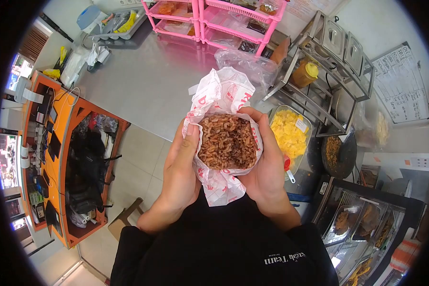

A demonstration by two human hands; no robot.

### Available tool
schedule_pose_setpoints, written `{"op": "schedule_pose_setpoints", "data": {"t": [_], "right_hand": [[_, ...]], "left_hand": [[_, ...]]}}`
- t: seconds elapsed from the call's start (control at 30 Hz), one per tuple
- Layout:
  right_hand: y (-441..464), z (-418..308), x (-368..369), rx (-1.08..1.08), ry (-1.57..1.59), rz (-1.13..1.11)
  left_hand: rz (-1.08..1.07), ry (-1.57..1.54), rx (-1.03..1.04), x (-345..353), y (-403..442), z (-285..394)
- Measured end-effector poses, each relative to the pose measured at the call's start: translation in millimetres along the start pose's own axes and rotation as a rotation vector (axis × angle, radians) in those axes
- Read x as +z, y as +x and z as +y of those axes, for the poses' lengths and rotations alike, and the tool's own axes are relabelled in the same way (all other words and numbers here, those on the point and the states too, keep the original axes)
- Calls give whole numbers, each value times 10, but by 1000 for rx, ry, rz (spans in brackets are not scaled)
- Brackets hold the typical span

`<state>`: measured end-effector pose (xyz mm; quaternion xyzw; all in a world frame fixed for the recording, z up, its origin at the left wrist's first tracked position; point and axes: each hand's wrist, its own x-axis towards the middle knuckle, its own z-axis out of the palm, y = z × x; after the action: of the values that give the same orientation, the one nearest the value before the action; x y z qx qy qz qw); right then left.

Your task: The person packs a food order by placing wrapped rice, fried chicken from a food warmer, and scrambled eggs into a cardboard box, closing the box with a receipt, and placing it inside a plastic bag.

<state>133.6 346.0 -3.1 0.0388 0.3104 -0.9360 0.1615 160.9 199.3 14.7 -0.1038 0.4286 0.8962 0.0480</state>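
Note:
Between my two hands is a bowl-shaped portion of brown rice (226, 141), with printed white food paper (219, 93) around it. The paper carries red lettering and rises in folds at the far side; another flap hangs down toward my chest. My left hand (182, 164) wraps the left side, its thumb along the rim. On the opposite side my right hand (267, 162) grips the paper, fingers curled round the edge. Whether a bowl sits under the paper is hidden. Close to my right hand stands a glass container of yellow pieces (289, 133).
A steel table (143, 86) stretches ahead, with pink tiered racks (200, 19) and a clear plastic bag (248, 66) at the back. To the right are a metal rack (314, 76), a black pan (338, 155) and a glass display case (362, 224). An orange shelf unit (66, 128) stands left.

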Motion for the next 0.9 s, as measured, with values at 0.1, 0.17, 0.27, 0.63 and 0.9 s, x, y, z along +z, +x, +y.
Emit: {"op": "schedule_pose_setpoints", "data": {"t": [0.1,0.17,0.27,0.63,0.9], "right_hand": [[-27,-26,50,1,47,6],[-34,-28,69,8,44,22],[-46,-34,85,8,34,33],[-310,-130,277,-6,-89,126],[-761,-385,687,-279,-280,-81]], "left_hand": [[12,-5,-6,-7,-9,0],[10,3,3,-2,-12,6],[34,2,1,-16,-28,-12],[50,124,109,176,-301,76],[28,376,321,267,-771,222]]}}
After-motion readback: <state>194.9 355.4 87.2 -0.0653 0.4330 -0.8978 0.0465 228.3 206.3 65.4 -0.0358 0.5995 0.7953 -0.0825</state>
